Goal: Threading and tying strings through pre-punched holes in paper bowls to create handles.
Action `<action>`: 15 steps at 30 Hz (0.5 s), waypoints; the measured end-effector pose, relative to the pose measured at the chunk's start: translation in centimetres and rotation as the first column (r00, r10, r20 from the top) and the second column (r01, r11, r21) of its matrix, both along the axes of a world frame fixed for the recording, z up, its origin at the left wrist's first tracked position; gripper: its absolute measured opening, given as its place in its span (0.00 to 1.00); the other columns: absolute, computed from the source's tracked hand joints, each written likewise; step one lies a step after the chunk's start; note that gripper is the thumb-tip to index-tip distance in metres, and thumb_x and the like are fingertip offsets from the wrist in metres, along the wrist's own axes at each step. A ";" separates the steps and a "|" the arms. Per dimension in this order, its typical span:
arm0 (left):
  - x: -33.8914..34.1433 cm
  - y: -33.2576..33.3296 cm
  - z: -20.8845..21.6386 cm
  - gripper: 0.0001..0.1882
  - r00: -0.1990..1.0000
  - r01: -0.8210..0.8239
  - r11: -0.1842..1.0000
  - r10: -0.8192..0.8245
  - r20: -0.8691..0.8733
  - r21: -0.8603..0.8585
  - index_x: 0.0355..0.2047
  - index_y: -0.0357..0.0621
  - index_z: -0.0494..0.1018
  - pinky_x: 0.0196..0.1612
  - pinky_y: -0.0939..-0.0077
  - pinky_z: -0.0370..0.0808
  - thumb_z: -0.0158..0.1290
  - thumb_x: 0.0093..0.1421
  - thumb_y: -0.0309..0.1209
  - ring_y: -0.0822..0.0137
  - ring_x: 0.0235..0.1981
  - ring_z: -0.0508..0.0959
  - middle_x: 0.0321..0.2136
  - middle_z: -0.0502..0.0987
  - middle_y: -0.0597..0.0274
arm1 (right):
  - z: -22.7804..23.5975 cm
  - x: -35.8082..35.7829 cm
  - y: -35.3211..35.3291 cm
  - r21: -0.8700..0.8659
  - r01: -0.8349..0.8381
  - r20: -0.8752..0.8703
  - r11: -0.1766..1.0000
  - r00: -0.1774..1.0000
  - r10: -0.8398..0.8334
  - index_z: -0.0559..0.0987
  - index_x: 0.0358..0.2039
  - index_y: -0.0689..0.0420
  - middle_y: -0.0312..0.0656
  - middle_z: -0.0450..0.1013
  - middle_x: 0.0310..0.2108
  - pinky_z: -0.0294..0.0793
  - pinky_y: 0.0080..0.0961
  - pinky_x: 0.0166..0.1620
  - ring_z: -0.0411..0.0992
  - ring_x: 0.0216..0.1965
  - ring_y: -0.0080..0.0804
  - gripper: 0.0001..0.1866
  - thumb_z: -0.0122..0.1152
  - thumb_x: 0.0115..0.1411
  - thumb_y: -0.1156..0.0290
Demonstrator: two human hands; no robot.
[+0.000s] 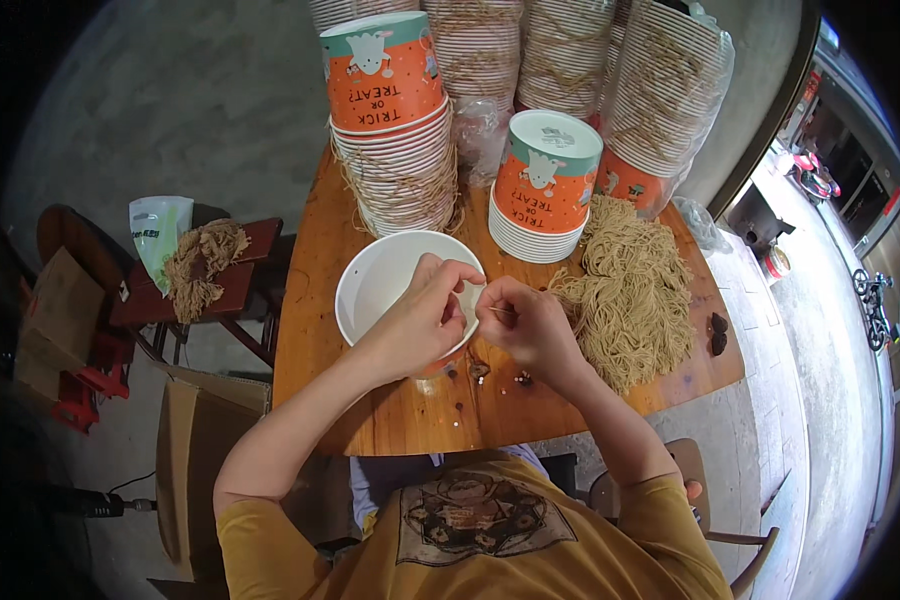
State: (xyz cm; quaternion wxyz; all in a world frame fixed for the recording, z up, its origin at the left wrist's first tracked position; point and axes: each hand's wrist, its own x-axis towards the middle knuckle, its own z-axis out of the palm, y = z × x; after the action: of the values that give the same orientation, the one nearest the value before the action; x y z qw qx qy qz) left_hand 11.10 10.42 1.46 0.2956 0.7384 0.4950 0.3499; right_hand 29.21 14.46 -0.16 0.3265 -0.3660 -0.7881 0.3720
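A white paper bucket (382, 278) stands open on the wooden table (320, 330) in front of me. My left hand (427, 315) grips its near rim on the right side. My right hand (525, 322) is pinched on a thin tan string (492, 311) right beside that rim, fingertips almost touching the left hand. A large heap of tan string handles (632, 295) lies on the table just right of my right hand.
Stacks of orange and teal paper buckets (383, 75) (547, 172) with strings attached stand at the table's far side, more stacks behind them. A red stool (240, 280) at the left holds another string bundle (200, 262) and a plastic bag. Cardboard pieces (195, 450) lie on the floor.
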 end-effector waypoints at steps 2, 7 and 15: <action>-0.2 -0.1 0.0 0.19 1.000 -0.011 0.999 0.011 0.002 -0.033 0.48 0.45 0.65 0.43 0.78 0.68 0.49 0.56 0.19 0.71 0.35 0.67 0.35 0.61 0.63 | -0.1 0.0 0.0 -0.029 -0.010 -0.035 1.000 0.999 0.009 0.72 0.28 0.57 0.37 0.68 0.17 0.68 0.25 0.27 0.69 0.19 0.26 0.06 0.60 0.51 0.73; -0.2 -0.1 -0.2 0.14 1.000 -0.004 0.999 0.003 -0.027 -0.034 0.41 0.41 0.67 0.39 0.74 0.70 0.49 0.53 0.21 0.65 0.33 0.70 0.36 0.62 0.56 | -0.1 -0.1 0.0 0.030 -0.017 -0.023 0.999 1.000 0.018 0.73 0.29 0.58 0.38 0.69 0.18 0.69 0.25 0.27 0.70 0.20 0.28 0.06 0.61 0.51 0.73; 0.1 -0.1 -0.4 0.05 0.994 -0.053 0.996 0.060 -0.096 0.070 0.33 0.38 0.66 0.39 0.67 0.70 0.49 0.54 0.22 0.56 0.34 0.72 0.37 0.62 0.54 | 0.3 -0.2 -0.4 0.065 0.005 0.031 0.998 0.999 -0.007 0.72 0.28 0.58 0.38 0.69 0.18 0.69 0.26 0.26 0.69 0.19 0.29 0.06 0.61 0.51 0.74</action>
State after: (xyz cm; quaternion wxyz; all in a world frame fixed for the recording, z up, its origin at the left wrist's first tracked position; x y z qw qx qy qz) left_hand 11.22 10.35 1.04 0.2358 0.7499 0.5176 0.3379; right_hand 29.05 14.06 0.09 0.3268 -0.3632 -0.8038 0.3395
